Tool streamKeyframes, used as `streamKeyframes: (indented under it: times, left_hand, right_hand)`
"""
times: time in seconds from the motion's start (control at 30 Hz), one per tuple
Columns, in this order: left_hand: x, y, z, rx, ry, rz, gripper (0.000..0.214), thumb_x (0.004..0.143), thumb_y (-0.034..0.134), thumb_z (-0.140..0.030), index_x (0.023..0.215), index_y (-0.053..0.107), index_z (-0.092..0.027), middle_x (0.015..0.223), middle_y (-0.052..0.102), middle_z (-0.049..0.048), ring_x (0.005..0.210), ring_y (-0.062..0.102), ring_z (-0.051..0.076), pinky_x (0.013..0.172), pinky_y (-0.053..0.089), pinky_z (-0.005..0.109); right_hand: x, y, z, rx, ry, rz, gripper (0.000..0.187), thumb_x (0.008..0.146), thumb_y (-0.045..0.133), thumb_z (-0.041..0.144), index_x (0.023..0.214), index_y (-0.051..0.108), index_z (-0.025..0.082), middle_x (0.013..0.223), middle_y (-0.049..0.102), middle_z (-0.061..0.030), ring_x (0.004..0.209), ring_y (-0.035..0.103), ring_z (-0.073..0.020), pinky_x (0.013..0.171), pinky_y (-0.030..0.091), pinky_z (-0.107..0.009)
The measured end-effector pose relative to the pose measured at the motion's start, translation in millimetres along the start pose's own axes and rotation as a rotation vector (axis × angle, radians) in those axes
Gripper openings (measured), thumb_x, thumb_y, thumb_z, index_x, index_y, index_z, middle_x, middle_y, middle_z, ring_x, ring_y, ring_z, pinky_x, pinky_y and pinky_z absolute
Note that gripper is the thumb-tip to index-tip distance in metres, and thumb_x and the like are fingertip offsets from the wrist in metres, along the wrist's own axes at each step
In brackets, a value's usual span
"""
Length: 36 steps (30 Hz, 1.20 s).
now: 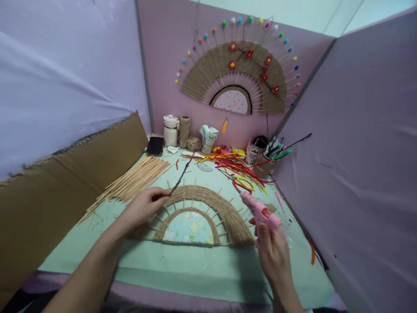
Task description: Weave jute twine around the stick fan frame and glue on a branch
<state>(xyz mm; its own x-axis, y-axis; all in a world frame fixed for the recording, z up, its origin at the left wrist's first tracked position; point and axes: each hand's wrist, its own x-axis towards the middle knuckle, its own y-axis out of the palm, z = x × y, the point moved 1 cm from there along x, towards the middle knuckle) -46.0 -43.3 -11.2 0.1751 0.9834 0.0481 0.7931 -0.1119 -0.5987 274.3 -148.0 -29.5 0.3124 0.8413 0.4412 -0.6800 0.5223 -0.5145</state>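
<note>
Pinched in my left hand [152, 203] is a thin dark twig [182, 174], slanting up and away to the right. My right hand [272, 243] grips a pink glue gun [259, 209], its nozzle aimed up to the left. Between and below them lies a half-round fan [233, 217] of wound brown twine on wooden sticks. Its inner half-circle is a light green floral cloth panel [189, 228]. The twig's lower end is over the fan's upper left band; whether it touches I cannot tell.
Wooden sticks [133, 178] lie at left beside a cardboard strip [78, 161]. Behind are pipe cleaners [228, 161], yellow-handled scissors [244, 183], a twine spool [184, 131], a white jar [170, 130] and a tool cup [265, 166]. A finished-looking fan [202, 74] hangs on the back wall.
</note>
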Motion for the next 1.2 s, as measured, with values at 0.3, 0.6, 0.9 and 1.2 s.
streamKeyframes:
  times: [0.3,0.6,0.9,1.2]
  left_hand:
    - [5,1.7,10,0.789,0.233,-0.108,0.035,0.086,0.038,-0.024,0.09,0.072,-0.015,0.087,0.066,0.013,0.085,0.059,0.026,0.075,0.044,0.036]
    - [7,9.7,17,0.917,0.229,-0.072,0.039,0.089,0.034,-0.022,0.088,0.073,-0.015,0.081,0.062,0.0131,0.083,0.056,0.026,0.07,0.041,0.035]
    - [13,18.1,27,0.881,0.232,-0.081,0.035,0.088,0.038,-0.022,0.09,0.073,-0.016,0.084,0.061,0.0122,0.081,0.054,0.024,0.071,0.041,0.034]
    - [12,20.1,26,0.93,0.222,-0.125,0.034,0.088,0.039,-0.023,0.091,0.072,-0.017,0.084,0.061,0.0117,0.083,0.055,0.026,0.07,0.04,0.035]
  right_hand:
    - [10,-55,-79,-0.578,0.202,-0.105,0.064,0.088,0.022,0.059,0.087,0.066,0.013,0.074,0.054,-0.0107,0.065,0.053,-0.0248,0.058,0.04,-0.035]
    - [7,-55,-102,-1.127,0.258,0.112,0.041,0.091,0.036,0.04,0.102,0.058,0.007,0.097,0.05,-0.0188,0.073,0.06,-0.0274,0.06,0.045,-0.037]
    - [13,-66,-81,-1.096,0.327,0.181,0.042,0.09,0.041,0.038,0.119,0.055,0.012,0.107,0.054,-0.0213,0.093,0.056,-0.0363,0.068,0.043,-0.046]
    - [56,22,19,-0.674,-0.245,0.34,0.035,0.089,0.042,0.019,0.123,0.052,0.022,0.122,0.055,-0.0105,0.107,0.049,-0.0261,0.086,0.036,-0.038]
